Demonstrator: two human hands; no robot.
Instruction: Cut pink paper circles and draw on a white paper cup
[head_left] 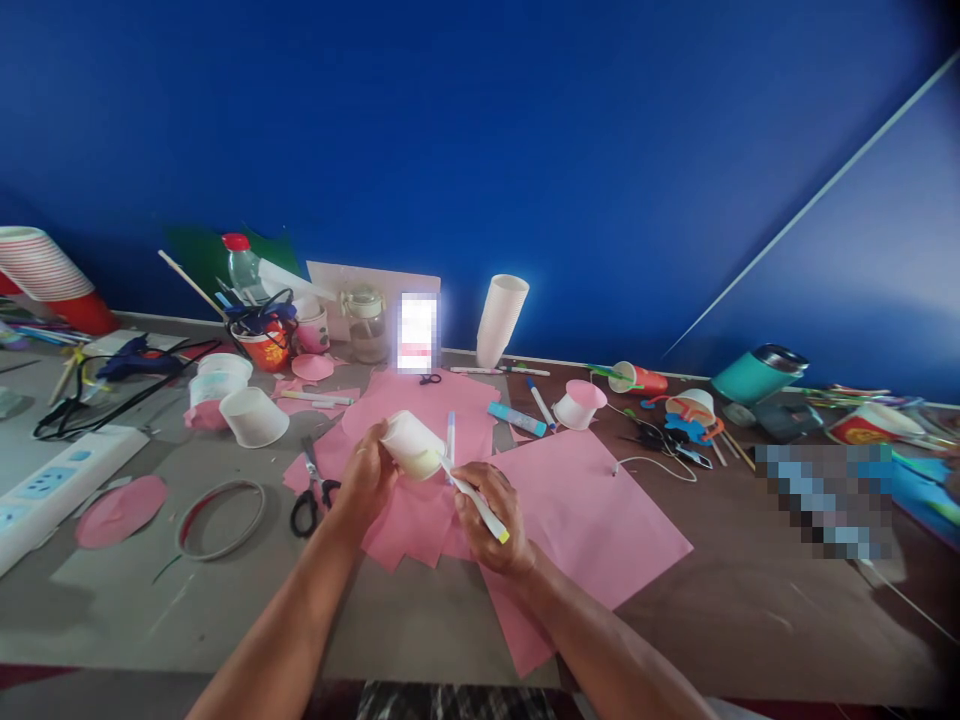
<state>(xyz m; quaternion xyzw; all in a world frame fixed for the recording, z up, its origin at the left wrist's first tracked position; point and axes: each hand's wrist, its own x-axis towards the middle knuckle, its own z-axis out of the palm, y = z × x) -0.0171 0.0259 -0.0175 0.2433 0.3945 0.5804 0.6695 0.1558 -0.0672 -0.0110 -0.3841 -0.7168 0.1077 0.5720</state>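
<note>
My left hand point(372, 468) is closed around a white paper cup point(409, 440), which lies tilted on its side above the pink paper. A pale yellow patch shows on the cup's wall near its right end. In my right hand point(496, 510) is a marker point(480, 508), white with a yellow end, its tip against or very close to the cup. Beneath both hands spread several sheets of pink paper point(577, 500). Black-handled scissors point(309, 495) lie just left of my left hand. A blue glue stick point(517, 419) and a blue-capped marker point(541, 403) are beyond my right hand.
A stack of white cups point(501, 320) leans near the blue wall, right of a lit phone point(418, 335). To the left are a roll of tape point(222, 520), a loose white cup point(255, 417) and a power strip point(67, 490). A teal tumbler point(761, 375) lies at right.
</note>
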